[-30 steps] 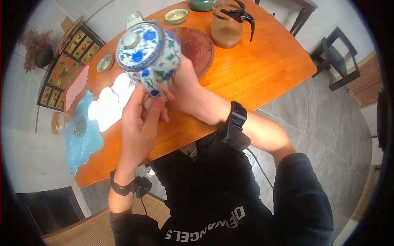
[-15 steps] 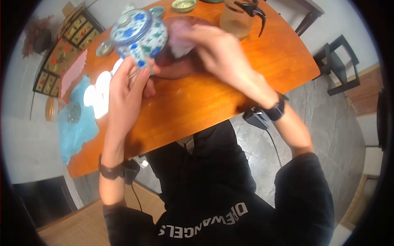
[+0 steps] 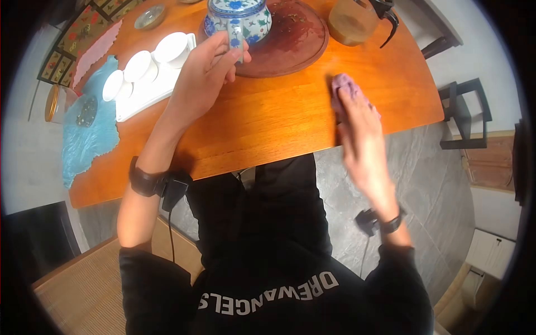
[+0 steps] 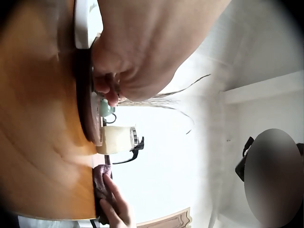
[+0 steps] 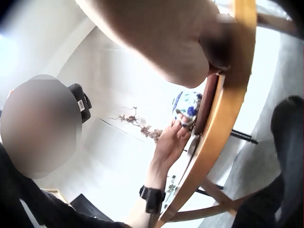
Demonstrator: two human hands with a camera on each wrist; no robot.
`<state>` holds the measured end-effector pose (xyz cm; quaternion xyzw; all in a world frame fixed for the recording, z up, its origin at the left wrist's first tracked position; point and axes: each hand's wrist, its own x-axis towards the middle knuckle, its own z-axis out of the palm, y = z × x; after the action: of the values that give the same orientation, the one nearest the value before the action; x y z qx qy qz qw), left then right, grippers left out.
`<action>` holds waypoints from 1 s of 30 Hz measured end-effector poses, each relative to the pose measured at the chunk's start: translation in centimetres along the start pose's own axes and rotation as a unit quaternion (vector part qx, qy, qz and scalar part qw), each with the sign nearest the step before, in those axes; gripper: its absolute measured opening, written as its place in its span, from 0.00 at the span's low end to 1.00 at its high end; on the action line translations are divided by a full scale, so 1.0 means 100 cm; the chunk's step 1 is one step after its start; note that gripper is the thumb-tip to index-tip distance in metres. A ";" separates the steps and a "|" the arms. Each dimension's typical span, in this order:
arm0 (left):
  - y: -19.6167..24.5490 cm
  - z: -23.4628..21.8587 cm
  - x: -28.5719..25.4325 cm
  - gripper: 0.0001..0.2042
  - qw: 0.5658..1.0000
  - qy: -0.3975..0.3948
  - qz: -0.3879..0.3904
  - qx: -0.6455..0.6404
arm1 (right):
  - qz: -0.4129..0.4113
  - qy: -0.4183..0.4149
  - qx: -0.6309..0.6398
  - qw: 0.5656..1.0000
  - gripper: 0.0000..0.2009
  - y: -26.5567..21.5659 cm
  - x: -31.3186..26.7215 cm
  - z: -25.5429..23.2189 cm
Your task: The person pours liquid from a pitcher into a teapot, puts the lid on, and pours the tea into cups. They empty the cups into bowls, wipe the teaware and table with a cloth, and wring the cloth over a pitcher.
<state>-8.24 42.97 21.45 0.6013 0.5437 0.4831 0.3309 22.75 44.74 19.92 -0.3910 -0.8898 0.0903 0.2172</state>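
My left hand (image 3: pixel 201 75) grips the handle of a white teapot (image 3: pixel 257 25) painted with blue and green flowers. In the head view the pot is upright with its lid on, over the left part of a round reddish-brown tray (image 3: pixel 298 42). Near the table's right front edge, my right hand (image 3: pixel 362 125) holds a bunched purple cloth (image 3: pixel 343 84) against the tabletop. Its thumb stays along the near side of the cloth in the left wrist view. The right wrist view shows the left fingers curled at the pot's handle.
A glass jug (image 3: pixel 352 25) with a black handle and cloudy brownish liquid stands right of the tray. White cups (image 3: pixel 139 67) sit on a white tray at left, beside a blue cloth (image 3: pixel 92 137), a pink cloth (image 3: pixel 97 53) and a glass dish (image 3: pixel 149 18). The wooden table (image 3: pixel 268 123) ends before my lap.
The left hand has brought the teapot down to the round tray. My right hand has left the teapot with the purple cloth and moved right, down to the tabletop.
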 end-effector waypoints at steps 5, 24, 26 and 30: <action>-0.007 -0.001 -0.001 0.10 1.000 0.004 0.000 -0.008 | 0.089 -0.001 0.006 0.996 0.31 -0.043 -0.031 0.017; 0.078 -0.091 -0.224 0.14 0.903 0.379 -0.012 0.201 | -0.179 0.148 0.177 0.956 0.15 -0.288 0.015 0.178; 0.067 -0.079 -0.209 0.11 0.900 0.396 -0.016 0.180 | -0.140 0.161 0.325 0.921 0.18 -0.224 0.021 0.140; 0.044 -0.061 -0.187 0.12 0.936 0.321 -0.048 0.137 | -0.098 0.069 0.205 0.971 0.16 -0.097 0.029 0.059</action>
<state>-11.40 23.11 23.28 0.4271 0.7100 0.5547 0.0762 11.91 40.35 18.82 -0.2542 -0.8691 0.2218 0.3617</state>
